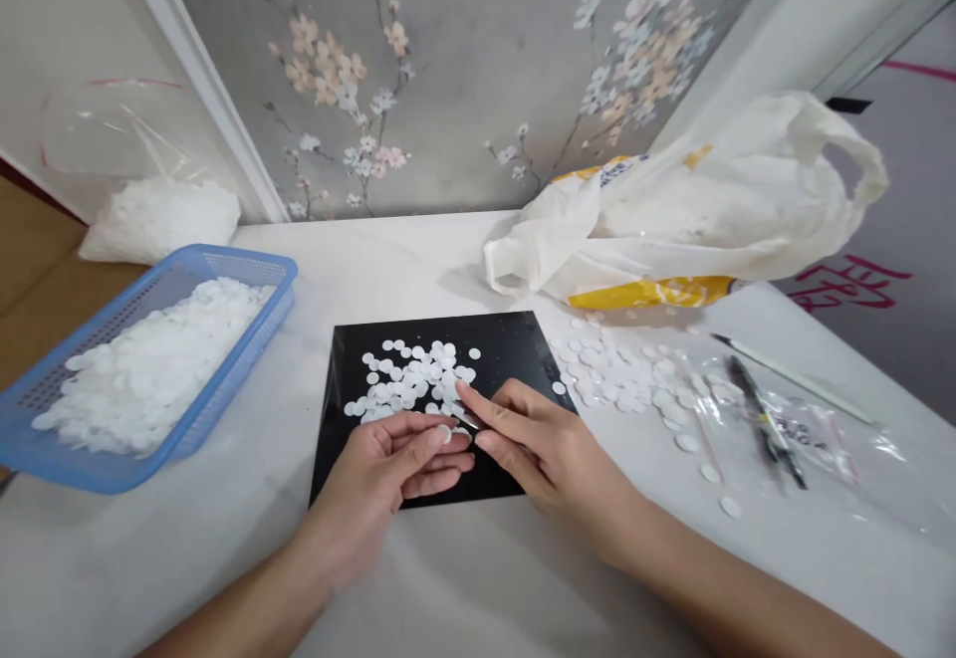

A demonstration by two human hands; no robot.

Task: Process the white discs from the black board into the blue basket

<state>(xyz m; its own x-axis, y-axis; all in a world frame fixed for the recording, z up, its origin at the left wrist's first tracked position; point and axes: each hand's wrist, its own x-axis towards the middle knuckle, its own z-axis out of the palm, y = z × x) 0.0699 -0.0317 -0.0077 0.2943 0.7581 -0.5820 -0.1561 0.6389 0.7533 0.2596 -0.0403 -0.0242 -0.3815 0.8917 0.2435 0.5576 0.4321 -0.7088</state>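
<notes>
A black mat (515, 344) lies on the white table in front of me, with several small white discs (409, 379) scattered on its left half. My left hand (388, 474) rests on the mat's near edge, fingers curled, pinching one white disc (445, 433) at its fingertips. My right hand (534, 439) lies beside it, its fingers closed round a thin metal tool (464, 417) whose tip meets the held disc. The index finger stretches out toward the scattered discs.
A blue basket (246, 325) full of white discs stands at the left. More loose discs (623, 374) lie right of the mat. A white and yellow plastic bag (694, 220) sits behind them. Pens and clear bags (777, 424) lie at the right. A bag of white stuff (160, 215) sits back left.
</notes>
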